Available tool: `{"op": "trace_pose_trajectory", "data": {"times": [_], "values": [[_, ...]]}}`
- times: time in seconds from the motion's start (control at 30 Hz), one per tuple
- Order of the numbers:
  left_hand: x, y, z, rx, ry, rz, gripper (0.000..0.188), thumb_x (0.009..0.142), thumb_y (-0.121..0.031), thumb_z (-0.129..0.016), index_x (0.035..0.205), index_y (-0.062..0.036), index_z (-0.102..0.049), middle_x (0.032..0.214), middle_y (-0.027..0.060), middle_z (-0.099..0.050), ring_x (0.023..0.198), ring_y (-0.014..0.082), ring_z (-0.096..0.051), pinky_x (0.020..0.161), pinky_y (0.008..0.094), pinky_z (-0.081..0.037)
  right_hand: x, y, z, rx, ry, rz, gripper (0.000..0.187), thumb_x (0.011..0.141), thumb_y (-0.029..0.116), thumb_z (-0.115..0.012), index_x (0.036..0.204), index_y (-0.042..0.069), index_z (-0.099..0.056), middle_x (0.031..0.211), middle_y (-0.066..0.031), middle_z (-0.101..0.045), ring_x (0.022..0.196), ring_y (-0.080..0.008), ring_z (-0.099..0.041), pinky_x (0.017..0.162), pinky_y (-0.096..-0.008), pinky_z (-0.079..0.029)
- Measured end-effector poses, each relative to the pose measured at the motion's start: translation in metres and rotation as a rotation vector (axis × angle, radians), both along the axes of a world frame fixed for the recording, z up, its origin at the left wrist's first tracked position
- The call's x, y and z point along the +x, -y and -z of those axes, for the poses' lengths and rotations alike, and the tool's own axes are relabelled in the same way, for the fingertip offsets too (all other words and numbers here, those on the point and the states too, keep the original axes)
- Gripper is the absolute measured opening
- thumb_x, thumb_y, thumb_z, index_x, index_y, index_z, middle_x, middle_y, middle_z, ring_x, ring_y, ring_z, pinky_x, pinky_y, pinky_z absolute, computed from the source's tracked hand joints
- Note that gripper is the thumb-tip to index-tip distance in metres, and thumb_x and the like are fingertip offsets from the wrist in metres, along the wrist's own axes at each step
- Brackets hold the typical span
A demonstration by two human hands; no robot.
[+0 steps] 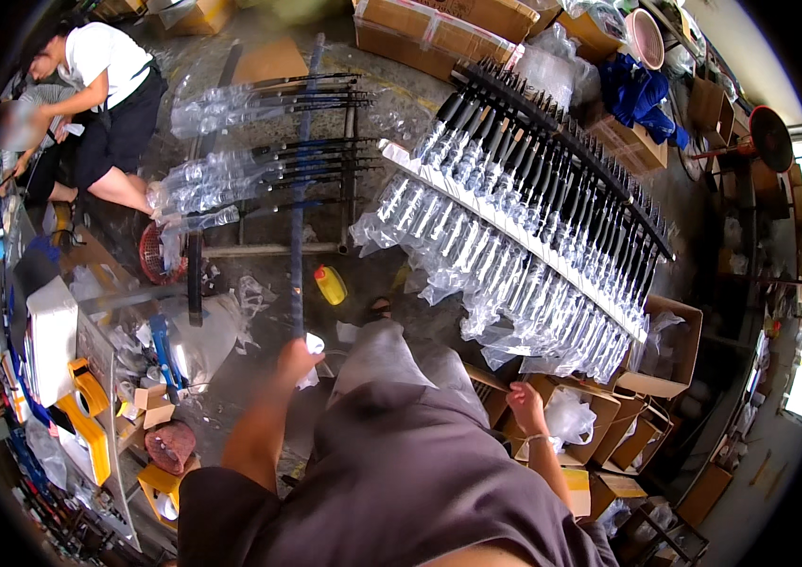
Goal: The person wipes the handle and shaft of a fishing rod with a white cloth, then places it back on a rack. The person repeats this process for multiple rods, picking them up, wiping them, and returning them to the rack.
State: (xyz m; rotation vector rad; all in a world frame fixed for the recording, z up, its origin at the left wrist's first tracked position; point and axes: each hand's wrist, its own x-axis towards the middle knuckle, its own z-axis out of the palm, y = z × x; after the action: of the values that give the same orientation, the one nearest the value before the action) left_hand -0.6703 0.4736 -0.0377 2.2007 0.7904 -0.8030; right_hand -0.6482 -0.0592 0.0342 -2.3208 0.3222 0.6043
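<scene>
The fingers of the left hand (295,357) are clenched round the lower end of a long thin rod (296,189), together with a scrap of white wrap (313,348) bunched at the grip. The rod is held nearly upright in the picture, running from the fist away over the concrete floor (259,274) towards the cardboard boxes (439,33) at the far wall. It is judged to be light and stiff along most of its length but whippy toward the far tip, so it is best gripped low, at the thicker butt, where it is held now; a hold farther up would let the end swing.

The right hand (526,404) is lowered beside the person's grey clothing, above an open carton (599,416) with clear bags in it. Its fingers appear loosely curled and nothing is seen between them, though the view there is small and this cannot be told for sure.

Beyond the right hand, a slanted rack (514,236) is filled with many similar rods, their handles sleeved in clear plastic that is likely slippery to the touch. More bagged rods (231,180) are laid on a frame to the left, near a seated person (108,85). A yellow bottle (330,284) lies on the floor.
</scene>
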Motion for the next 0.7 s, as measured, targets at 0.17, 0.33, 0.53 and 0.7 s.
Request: {"op": "trace_pose_trajectory", "data": {"times": [0.17,0.33,0.53,0.7], "values": [[-0.023,-0.016,-0.009,-0.067,-0.058,-0.119,0.053,0.073,-0.031,-0.079,0.110,0.0006,-0.061,0.102,0.0196,-0.067,0.097,0.0348,-0.065,0.080,0.0434,-0.051,0.072,0.010,0.017,-0.103,0.088,-0.048,0.033,0.076,0.008,-0.070,0.108,0.005,-0.064,0.086,-0.0103,-0.063,0.080,-0.0218,-0.063,0.072,-0.0328,-0.052],[-0.096,-0.036,0.022,0.156,-0.104,-0.194,0.044,0.065,-0.025,-0.085,0.092,0.0019,-0.065,0.085,0.0177,-0.069,0.077,0.0306,-0.069,0.066,0.0407,-0.053,0.155,0.031,0.024,-0.332,0.249,-0.126,0.050,0.073,0.008,-0.073,0.119,0.006,-0.054,0.106,-0.0174,-0.059,0.092,-0.0343,-0.061,0.079,-0.0428,-0.050],[-0.128,-0.036,-0.017,0.202,0.195,-0.029,0.044,0.063,-0.024,-0.086,0.092,0.0011,-0.065,0.086,0.0167,-0.069,0.075,0.0288,-0.068,0.063,0.0418,-0.051,0.241,0.038,0.036,-0.541,0.263,-0.085,0.063,0.068,0.005,-0.076,0.125,0.008,-0.050,0.116,-0.0156,-0.052,0.108,-0.0363,-0.052,0.090,-0.0437,-0.045],[-0.109,-0.013,-0.036,0.067,0.090,-0.240,0.043,0.067,-0.027,-0.082,0.094,0.0003,-0.063,0.083,0.0174,-0.067,0.076,0.0311,-0.066,0.066,0.0415,-0.050,0.275,0.042,0.035,-0.580,0.358,-0.248,0.065,0.065,0.008,-0.081,0.123,0.013,-0.053,0.116,-0.0136,-0.052,0.108,-0.0331,-0.052,0.091,-0.0431,-0.043]]}}
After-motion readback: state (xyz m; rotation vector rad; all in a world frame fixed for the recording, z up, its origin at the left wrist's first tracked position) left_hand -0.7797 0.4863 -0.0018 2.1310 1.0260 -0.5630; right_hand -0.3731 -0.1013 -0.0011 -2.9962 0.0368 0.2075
